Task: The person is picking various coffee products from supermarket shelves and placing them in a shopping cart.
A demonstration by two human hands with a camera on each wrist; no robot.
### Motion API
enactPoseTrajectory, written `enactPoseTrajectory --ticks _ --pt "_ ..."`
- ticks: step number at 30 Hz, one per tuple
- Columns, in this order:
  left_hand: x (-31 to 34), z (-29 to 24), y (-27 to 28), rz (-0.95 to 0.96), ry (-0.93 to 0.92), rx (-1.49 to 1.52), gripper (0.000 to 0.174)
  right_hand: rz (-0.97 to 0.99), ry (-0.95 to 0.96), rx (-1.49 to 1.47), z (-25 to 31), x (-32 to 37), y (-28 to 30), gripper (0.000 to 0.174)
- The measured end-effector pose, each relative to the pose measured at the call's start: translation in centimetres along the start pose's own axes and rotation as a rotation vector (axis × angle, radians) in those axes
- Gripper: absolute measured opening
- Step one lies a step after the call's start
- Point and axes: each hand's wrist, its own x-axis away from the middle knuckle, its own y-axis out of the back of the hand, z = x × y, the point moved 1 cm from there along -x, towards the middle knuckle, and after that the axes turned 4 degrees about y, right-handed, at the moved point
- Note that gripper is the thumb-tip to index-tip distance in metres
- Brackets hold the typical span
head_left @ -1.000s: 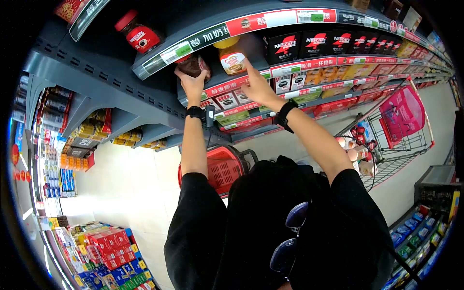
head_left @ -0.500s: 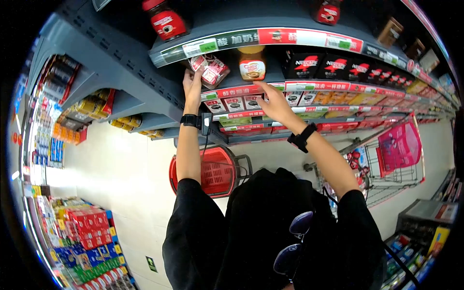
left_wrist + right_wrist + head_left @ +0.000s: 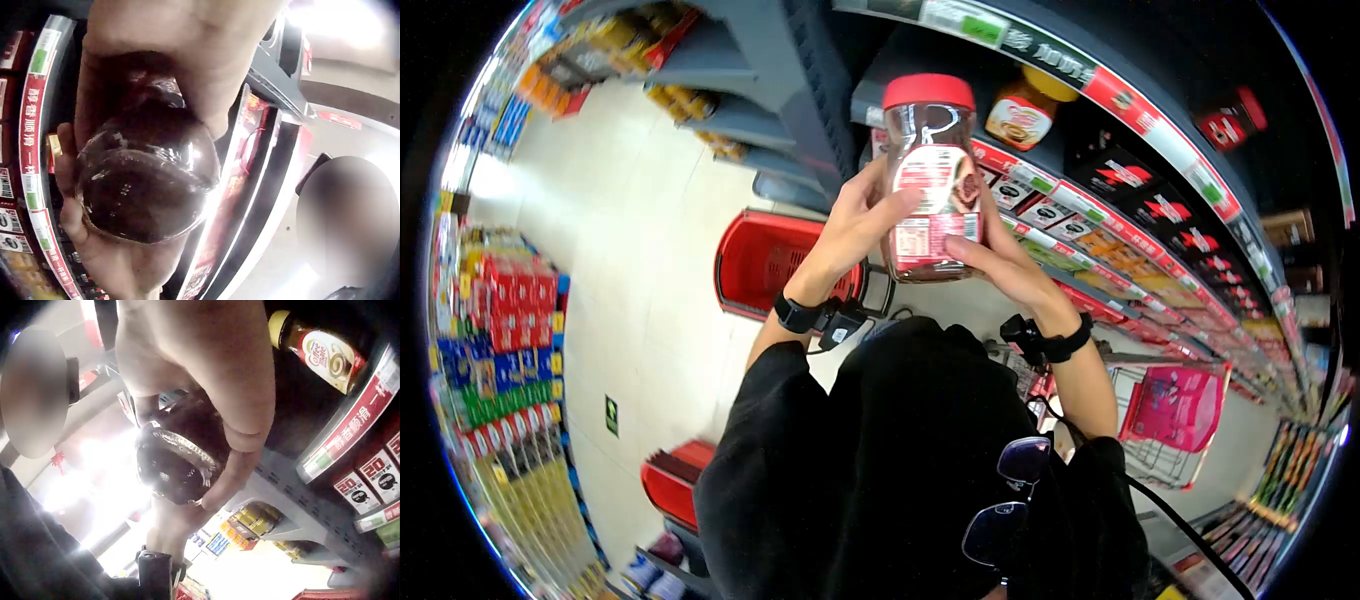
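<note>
A glass coffee jar (image 3: 935, 180) with a red lid is upright in front of the shelves, its printed label towards me. Fingers of my left hand (image 3: 855, 225) wrap its left side, the thumb lying across the label. From the other side my right hand (image 3: 1015, 265) grips it low down, thumb on the label's lower part. Dark brown contents show through the glass base (image 3: 144, 200) in the left wrist view. A yellow-lidded Coffee-mate jar (image 3: 1020, 118) stands on the shelf just beyond, also seen in the right wrist view.
Black Nescafé boxes (image 3: 1120, 172) line the shelf to the right, above rows of smaller packs. A red basket (image 3: 745, 265) is on the floor at left, with another red basket (image 3: 670, 490) nearer. A shopping cart (image 3: 1170, 410) with a pink panel stands at right.
The red-lidded jar has come off the shelf towards me and now stands upright between both hands. My right hand has left the shelf edge by the Coffee-mate jar and joined the grip. The view has turned.
</note>
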Motion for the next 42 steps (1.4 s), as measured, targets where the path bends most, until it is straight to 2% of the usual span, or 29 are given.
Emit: enactPoseTrajectory --ticks 1,7,8,12,16,29,42 --pt "0.8 -0.9 -0.3 -0.021 0.011 0.016 0.054 0.022 -0.009 -0.080 -0.2 0.1 -0.1 0.106" --pt "3.6 -3.3 -0.2 -0.088 0.037 0.070 0.051 0.162 0.041 -0.052 1.5 0.5 -1.9 0.121" --pt "4.0 -3.2 0.0 -0.101 0.038 0.057 0.052 0.136 -0.018 -0.146 1.7 0.8 -2.3 0.126" --pt "5.1 -3.9 0.1 -0.130 0.013 0.092 0.055 0.171 -0.014 -0.108 2.9 0.6 -3.2 0.130" --pt "5.7 -4.3 0.3 -0.139 0.022 0.087 0.060 0.161 0.017 -0.103 3.2 0.7 -4.0 0.131" --pt "7.1 -5.1 1.1 -0.134 -0.011 0.087 0.059 0.150 -0.032 -0.095 3.7 0.6 -5.7 0.133" --pt "8.3 -6.3 1.5 -0.147 -0.024 -0.007 0.061 0.186 0.044 -0.113 3.7 0.9 -6.7 0.131"
